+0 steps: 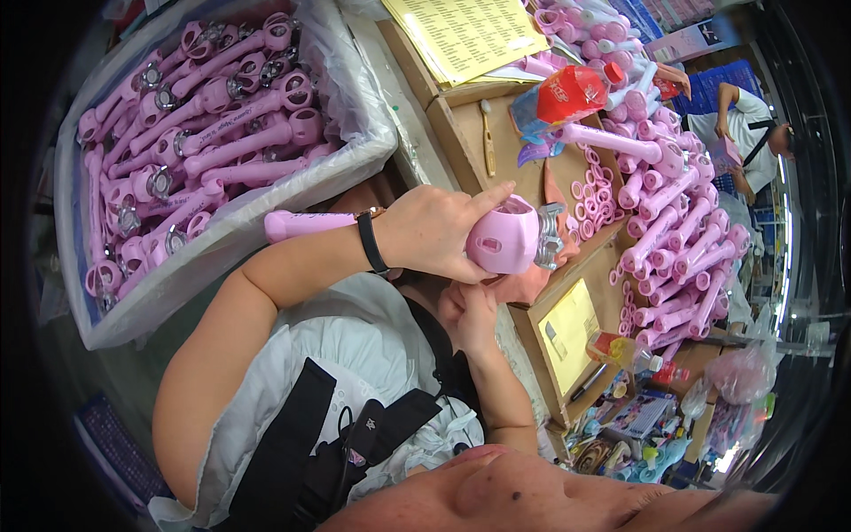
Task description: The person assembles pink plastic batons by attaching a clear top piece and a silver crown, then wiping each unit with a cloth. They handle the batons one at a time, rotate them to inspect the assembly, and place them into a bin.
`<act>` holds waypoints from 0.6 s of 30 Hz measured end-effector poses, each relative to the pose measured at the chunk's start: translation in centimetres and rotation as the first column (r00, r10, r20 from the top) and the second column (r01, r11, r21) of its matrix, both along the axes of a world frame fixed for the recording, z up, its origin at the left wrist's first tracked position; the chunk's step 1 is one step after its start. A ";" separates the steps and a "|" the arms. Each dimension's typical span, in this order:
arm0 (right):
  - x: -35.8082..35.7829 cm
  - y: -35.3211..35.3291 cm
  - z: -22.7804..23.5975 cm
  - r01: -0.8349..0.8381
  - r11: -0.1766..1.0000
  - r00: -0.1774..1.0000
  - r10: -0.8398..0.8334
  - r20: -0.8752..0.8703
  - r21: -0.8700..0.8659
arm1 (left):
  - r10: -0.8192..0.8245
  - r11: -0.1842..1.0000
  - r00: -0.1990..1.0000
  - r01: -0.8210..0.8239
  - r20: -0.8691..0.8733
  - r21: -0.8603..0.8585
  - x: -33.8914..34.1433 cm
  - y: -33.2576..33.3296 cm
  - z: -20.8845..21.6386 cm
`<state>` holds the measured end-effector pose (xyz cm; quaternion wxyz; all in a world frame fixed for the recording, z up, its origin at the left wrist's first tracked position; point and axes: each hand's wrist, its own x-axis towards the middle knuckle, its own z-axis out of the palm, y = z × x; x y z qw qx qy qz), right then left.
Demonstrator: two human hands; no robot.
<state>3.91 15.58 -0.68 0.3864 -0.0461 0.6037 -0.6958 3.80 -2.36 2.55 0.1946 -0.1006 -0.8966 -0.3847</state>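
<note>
My left hand (434,226), with a dark band at its wrist, is closed around a pink plastic wand (510,239). Thumb and fingers press on the wand's hollow head, and its handle runs back under my wrist. A clear, silvery part (551,235) sits at the end of the head. Just below the head, my right hand (474,310) is closed with its fingers pinched together; what lies between them is hidden. A salmon-coloured cloth (530,282) lies beside those fingers, partly behind the wand.
At the left, a white lined bin (372,155) holds many pink wands. Wooden trays (461,115) hold a toothbrush (487,137), pink rings (594,191) and a yellow sheet (572,332). Wands pile up (678,230) beyond, near a red pouch (572,93). A drink bottle (620,350) lies nearby. Another person (745,133) works far right.
</note>
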 end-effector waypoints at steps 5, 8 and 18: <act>0.0 0.0 1.3 -0.043 0.976 0.929 0.118 0.352 -0.213 | -0.056 0.996 0.998 0.056 0.004 0.068 0.0 -0.4 -0.1; -0.1 0.2 1.6 0.003 0.923 0.848 0.201 0.490 -0.384 | -0.081 0.989 0.997 0.081 -0.008 0.126 -0.1 -0.6 -0.2; 0.4 -0.1 2.2 0.243 0.627 0.609 0.495 0.620 -0.740 | -0.206 0.864 0.969 0.244 -0.133 0.440 -1.1 -0.5 -1.5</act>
